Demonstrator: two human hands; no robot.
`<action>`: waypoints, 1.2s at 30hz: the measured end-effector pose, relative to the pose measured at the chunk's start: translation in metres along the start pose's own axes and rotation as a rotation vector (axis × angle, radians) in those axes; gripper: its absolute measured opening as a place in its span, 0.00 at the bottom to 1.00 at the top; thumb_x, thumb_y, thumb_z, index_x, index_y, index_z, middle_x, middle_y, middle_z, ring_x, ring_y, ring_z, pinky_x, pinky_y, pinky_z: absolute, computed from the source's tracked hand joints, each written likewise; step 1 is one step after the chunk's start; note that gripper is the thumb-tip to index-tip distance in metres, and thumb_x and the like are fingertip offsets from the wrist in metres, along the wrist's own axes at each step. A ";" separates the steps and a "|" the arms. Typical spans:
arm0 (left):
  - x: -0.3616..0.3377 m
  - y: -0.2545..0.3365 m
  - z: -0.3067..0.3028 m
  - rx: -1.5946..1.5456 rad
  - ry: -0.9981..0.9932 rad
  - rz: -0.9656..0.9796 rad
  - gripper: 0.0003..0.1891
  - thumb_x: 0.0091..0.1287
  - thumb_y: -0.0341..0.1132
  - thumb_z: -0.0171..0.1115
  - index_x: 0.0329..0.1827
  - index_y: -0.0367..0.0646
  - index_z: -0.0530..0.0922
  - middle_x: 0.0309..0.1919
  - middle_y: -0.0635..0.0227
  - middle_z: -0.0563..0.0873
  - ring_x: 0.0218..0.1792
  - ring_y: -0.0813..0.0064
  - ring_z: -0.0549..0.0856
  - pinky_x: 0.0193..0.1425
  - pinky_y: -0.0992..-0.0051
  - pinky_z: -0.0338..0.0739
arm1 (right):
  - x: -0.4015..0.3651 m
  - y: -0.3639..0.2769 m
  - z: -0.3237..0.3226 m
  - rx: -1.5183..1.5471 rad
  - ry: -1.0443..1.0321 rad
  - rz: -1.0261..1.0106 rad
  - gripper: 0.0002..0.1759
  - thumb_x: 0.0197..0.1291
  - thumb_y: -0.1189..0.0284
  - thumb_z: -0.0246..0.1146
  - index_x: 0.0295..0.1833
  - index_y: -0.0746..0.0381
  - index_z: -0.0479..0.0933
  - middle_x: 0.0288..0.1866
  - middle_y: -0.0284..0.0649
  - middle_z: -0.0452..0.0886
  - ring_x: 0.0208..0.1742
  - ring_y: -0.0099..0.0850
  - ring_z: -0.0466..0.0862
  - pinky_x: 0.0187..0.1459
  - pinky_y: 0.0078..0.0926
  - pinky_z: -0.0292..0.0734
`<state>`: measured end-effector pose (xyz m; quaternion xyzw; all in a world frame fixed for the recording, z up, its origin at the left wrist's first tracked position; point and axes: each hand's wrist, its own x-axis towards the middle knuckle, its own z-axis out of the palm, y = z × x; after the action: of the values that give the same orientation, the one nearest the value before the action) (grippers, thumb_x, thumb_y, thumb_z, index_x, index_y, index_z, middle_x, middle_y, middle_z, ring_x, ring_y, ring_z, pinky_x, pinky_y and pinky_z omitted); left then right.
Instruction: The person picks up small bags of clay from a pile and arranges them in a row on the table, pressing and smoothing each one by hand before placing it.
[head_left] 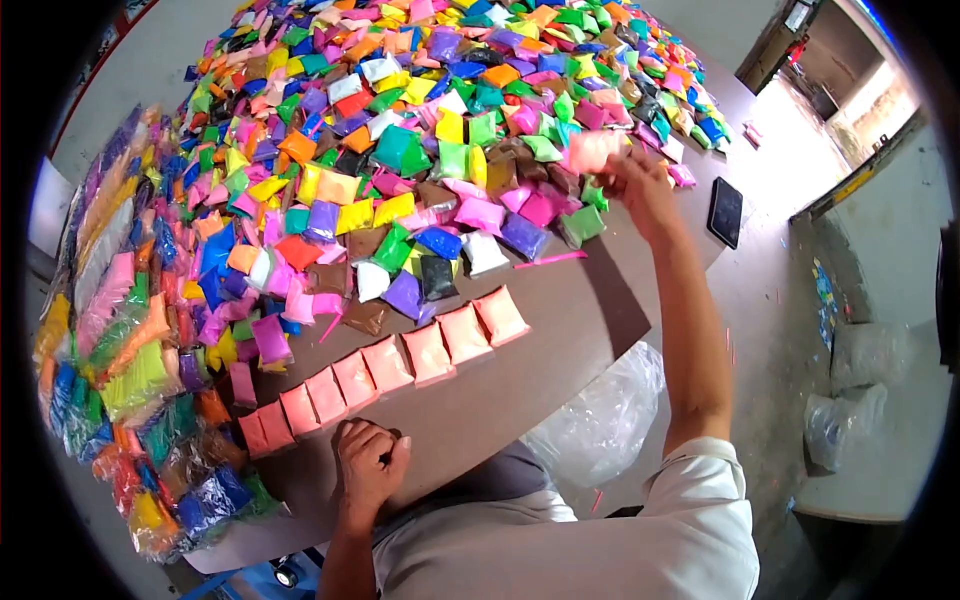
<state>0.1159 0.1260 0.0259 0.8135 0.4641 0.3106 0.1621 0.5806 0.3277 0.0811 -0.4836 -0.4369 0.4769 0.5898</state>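
My right hand (640, 185) is raised at the right side of the heap, pinching a light pink packet (592, 152) that is slightly blurred. Resting near the table's front edge, my left hand (368, 465) is curled closed, and nothing shows in it. Just beyond it, a slanting row of salmon-pink packets (381, 365) lies side by side on the brown table (480, 400). Behind the row spreads a large heap of small, soft-looking packets (430, 160) in many colours.
Clear bags of coloured packets (140, 370) are piled along the left. A black phone (725, 212) lies near the table's right edge. A crumpled clear plastic bag (600, 420) hangs beside my lap. More plastic bags (843, 425) sit by the right wall, near a doorway.
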 end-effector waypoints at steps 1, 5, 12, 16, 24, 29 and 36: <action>0.001 0.000 0.000 -0.005 -0.001 0.007 0.14 0.55 0.31 0.71 0.19 0.43 0.72 0.21 0.67 0.80 0.27 0.62 0.78 0.36 0.64 0.66 | -0.020 0.004 0.007 0.008 -0.045 0.004 0.08 0.70 0.68 0.62 0.46 0.60 0.79 0.38 0.35 0.85 0.35 0.26 0.85 0.38 0.25 0.78; 0.000 0.001 -0.005 -0.032 -0.046 0.006 0.14 0.56 0.32 0.70 0.20 0.42 0.72 0.22 0.65 0.79 0.28 0.60 0.78 0.37 0.63 0.66 | -0.109 0.016 0.066 0.053 -0.198 0.088 0.10 0.70 0.67 0.64 0.42 0.63 0.82 0.34 0.33 0.85 0.33 0.21 0.83 0.36 0.21 0.78; -0.003 -0.004 -0.012 -0.127 -0.082 -0.022 0.14 0.59 0.39 0.68 0.23 0.41 0.75 0.23 0.63 0.78 0.29 0.59 0.77 0.40 0.63 0.67 | -0.222 0.068 0.169 0.188 -0.435 0.409 0.10 0.74 0.65 0.61 0.47 0.61 0.76 0.36 0.32 0.83 0.36 0.19 0.80 0.39 0.17 0.76; -0.008 -0.008 -0.011 -0.216 -0.013 -0.023 0.18 0.63 0.44 0.67 0.25 0.38 0.77 0.24 0.60 0.79 0.30 0.57 0.78 0.41 0.62 0.69 | -0.258 0.052 0.214 0.209 -0.469 0.475 0.10 0.75 0.67 0.60 0.52 0.62 0.72 0.43 0.36 0.85 0.39 0.18 0.81 0.41 0.18 0.78; -0.014 -0.019 -0.015 -0.393 -0.003 -0.084 0.21 0.71 0.48 0.60 0.36 0.34 0.81 0.27 0.55 0.80 0.32 0.54 0.79 0.43 0.63 0.72 | -0.263 0.035 0.238 -0.005 -0.570 0.548 0.14 0.70 0.63 0.67 0.49 0.65 0.81 0.38 0.28 0.79 0.36 0.13 0.73 0.35 0.15 0.69; -0.016 -0.022 -0.016 -0.464 -0.018 -0.113 0.21 0.71 0.49 0.60 0.40 0.36 0.83 0.26 0.59 0.81 0.32 0.58 0.81 0.43 0.64 0.72 | -0.256 0.046 0.250 0.046 -0.612 0.493 0.13 0.72 0.68 0.63 0.51 0.68 0.80 0.41 0.31 0.83 0.38 0.17 0.77 0.39 0.16 0.73; -0.017 -0.023 -0.015 -0.496 0.021 -0.098 0.21 0.69 0.52 0.64 0.33 0.39 0.83 0.25 0.61 0.81 0.32 0.59 0.81 0.41 0.64 0.73 | -0.271 0.078 0.258 0.116 -0.438 0.255 0.12 0.73 0.70 0.62 0.53 0.69 0.80 0.42 0.31 0.84 0.42 0.18 0.78 0.45 0.18 0.75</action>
<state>0.0849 0.1234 0.0185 0.7221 0.4145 0.4151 0.3667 0.2735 0.1066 0.0285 -0.3852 -0.4616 0.6649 0.4433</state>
